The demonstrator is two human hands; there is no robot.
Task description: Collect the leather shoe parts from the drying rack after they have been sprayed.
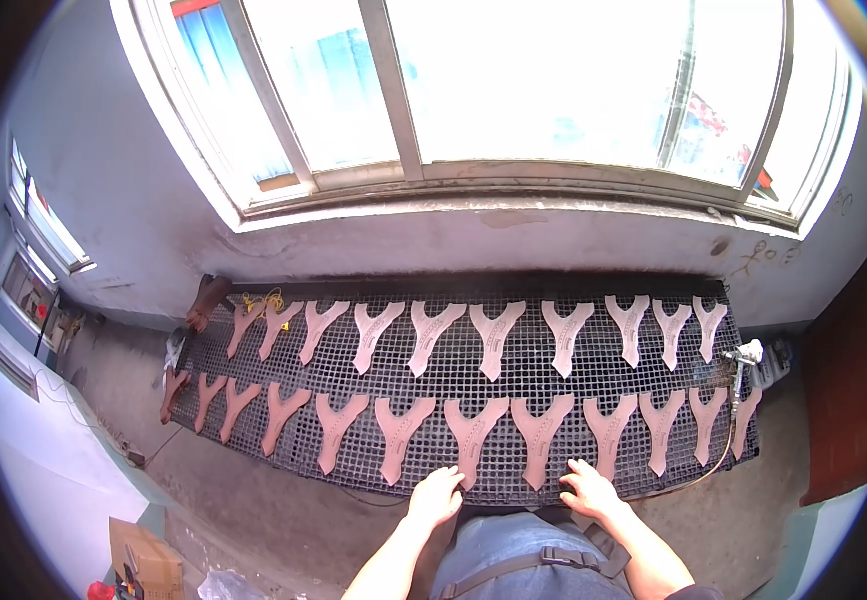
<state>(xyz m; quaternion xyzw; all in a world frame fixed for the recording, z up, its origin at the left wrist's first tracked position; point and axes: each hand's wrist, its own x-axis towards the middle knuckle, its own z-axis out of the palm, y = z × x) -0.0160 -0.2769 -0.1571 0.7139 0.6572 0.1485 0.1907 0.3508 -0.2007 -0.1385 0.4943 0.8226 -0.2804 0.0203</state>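
Note:
Two rows of flat, Y-shaped brown pieces lie on a black mesh rack, their forks pointing away from me and their tails toward me. My left hand (438,496) is at the rack's front edge, fingers stretched out beside the tail of one front-row Y-shaped piece (474,432); whether the fingertips touch it I cannot tell. Farther right, my right hand (591,490) is also at the front edge, its fingers apart and holding nothing. It lies between the tails of another Y-shaped piece (541,432) and its right-hand neighbour (609,430). Small dark marks show on many pieces.
The black mesh rack (454,395) stands under a bright window (594,90). At its right end rests a spray gun (744,355) with a hose. Yellow cord (272,299) lies at the far left corner. A cardboard box (146,560) stands on the floor at lower left.

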